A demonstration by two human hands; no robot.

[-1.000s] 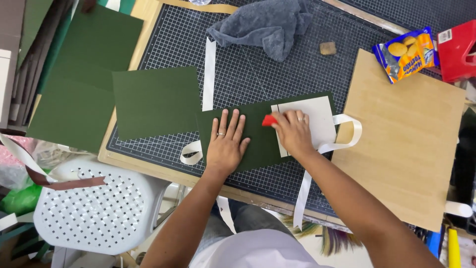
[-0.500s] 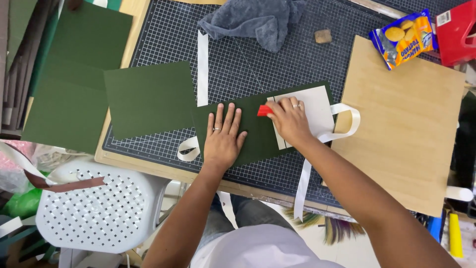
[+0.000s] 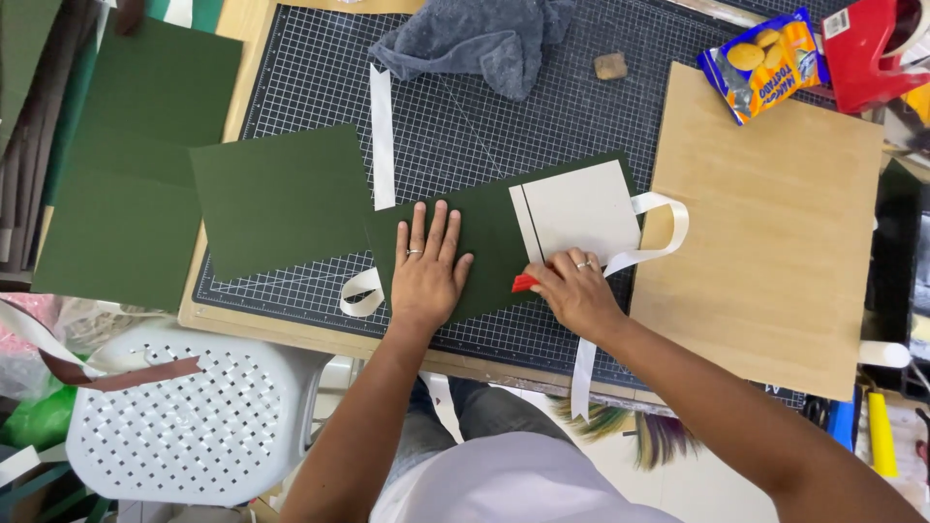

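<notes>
At the far left, a white plastic stool (image 3: 194, 426) with a perforated, woven-look seat is seen below the table edge, and a large sheet of matte dark green card (image 3: 136, 165) hangs over the table's side. A second green card sheet (image 3: 281, 199) lies flat on the gridded cutting mat (image 3: 465, 126), with a narrow white paper strip (image 3: 382, 136) set upright just beside it. The left hand (image 3: 426, 266) is spread wide, palm down, fingers fanned, and is pressed onto the green folded card (image 3: 489, 237), which lies on the mat near its front edge. A curl of cream ribbon (image 3: 362, 292) sits just left of that hand. On the card's right half a smooth off-white panel (image 3: 581, 208) is laid, and at its lower left corner a small red tool (image 3: 524, 283) is gripped in the right hand (image 3: 576, 291), the fingers closed around it — only its tip shows. A cream ribbon loop (image 3: 668, 228) juts from the card's right edge onto a pale wooden board (image 3: 765, 223). Farther back are seen a crumpled grey cloth (image 3: 484, 39), a small brown block (image 3: 610, 65), a glossy snack packet (image 3: 765, 63) and a red tape dispenser (image 3: 872, 48).
</notes>
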